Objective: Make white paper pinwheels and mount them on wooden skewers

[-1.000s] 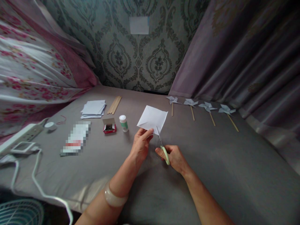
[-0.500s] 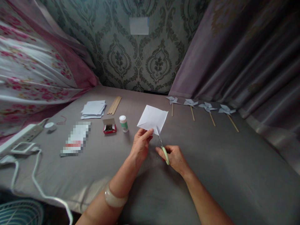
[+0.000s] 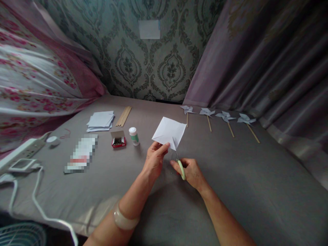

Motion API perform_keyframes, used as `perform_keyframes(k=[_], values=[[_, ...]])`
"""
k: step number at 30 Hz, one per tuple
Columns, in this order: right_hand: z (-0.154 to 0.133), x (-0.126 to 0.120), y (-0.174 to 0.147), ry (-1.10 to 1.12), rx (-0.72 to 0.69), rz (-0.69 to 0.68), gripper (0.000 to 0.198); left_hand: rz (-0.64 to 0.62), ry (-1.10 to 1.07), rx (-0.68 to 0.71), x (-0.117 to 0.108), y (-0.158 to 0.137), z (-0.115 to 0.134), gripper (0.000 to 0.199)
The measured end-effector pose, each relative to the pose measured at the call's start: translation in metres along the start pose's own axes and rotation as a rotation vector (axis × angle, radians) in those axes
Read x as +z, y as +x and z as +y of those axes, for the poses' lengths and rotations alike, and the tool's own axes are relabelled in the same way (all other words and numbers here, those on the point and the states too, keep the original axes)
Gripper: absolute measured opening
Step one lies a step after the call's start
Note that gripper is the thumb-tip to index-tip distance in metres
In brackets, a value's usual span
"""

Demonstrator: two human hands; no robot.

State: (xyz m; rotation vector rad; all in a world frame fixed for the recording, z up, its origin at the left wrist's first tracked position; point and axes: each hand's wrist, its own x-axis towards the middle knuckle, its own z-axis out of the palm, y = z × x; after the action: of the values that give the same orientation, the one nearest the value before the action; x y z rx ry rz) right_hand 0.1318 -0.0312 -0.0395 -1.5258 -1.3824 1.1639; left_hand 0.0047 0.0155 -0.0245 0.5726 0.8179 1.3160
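Observation:
My left hand (image 3: pixel 155 158) pinches a square sheet of white paper (image 3: pixel 169 131) by its near edge, thumb on top. Slits run inward from the paper's left and near corners. In my right hand (image 3: pixel 191 172) is a pair of scissors (image 3: pixel 181 169) with pale green handles, its fingers wrapped round them. The blades point away from me at the paper's near corner; whether they touch it I cannot tell. Some of the blades are hidden by the paper and my fingers.
Paper pinwheels on sticks (image 3: pixel 224 117) lie at the back right. Leftward are a stack of white paper (image 3: pixel 100 120), wooden sticks (image 3: pixel 124 116), a small red box (image 3: pixel 118 140) of metal bits and a white-capped bottle (image 3: pixel 134 136). A power strip (image 3: pixel 22 155) with cables lies far left.
The paper has shifted slightly right and toward me. The scissors have drawn back from the slit at the near corner, which now shows open. My view has turned a little.

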Motion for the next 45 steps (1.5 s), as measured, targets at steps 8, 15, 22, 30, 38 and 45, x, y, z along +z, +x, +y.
perform_keyframes(k=[8,15,22,30,38,45], values=[[0.0001,0.0006,-0.0005,-0.036,-0.022,0.038,0.047,-0.018,0.005,0.01,-0.0027,0.0009,-0.0032,0.026],[0.0016,0.0007,0.0005,-0.05,-0.031,0.031,0.047,-0.022,-0.007,0.007,-0.0037,0.0022,-0.005,0.028],[0.0035,0.0006,0.0008,-0.06,-0.06,0.056,0.046,-0.018,-0.012,0.01,-0.003,0.0018,-0.0042,0.027],[0.0024,0.0003,0.0004,-0.058,-0.062,0.058,0.045,-0.018,-0.004,0.011,-0.0026,0.0013,-0.0039,0.031],[0.002,-0.0006,0.0002,-0.053,-0.061,0.05,0.044,-0.04,-0.016,0.014,-0.0035,0.0014,-0.0049,0.029],[0.0045,0.0,0.0012,-0.076,-0.078,0.063,0.048,-0.027,-0.01,0.003,-0.0027,0.0009,-0.0043,0.027]])
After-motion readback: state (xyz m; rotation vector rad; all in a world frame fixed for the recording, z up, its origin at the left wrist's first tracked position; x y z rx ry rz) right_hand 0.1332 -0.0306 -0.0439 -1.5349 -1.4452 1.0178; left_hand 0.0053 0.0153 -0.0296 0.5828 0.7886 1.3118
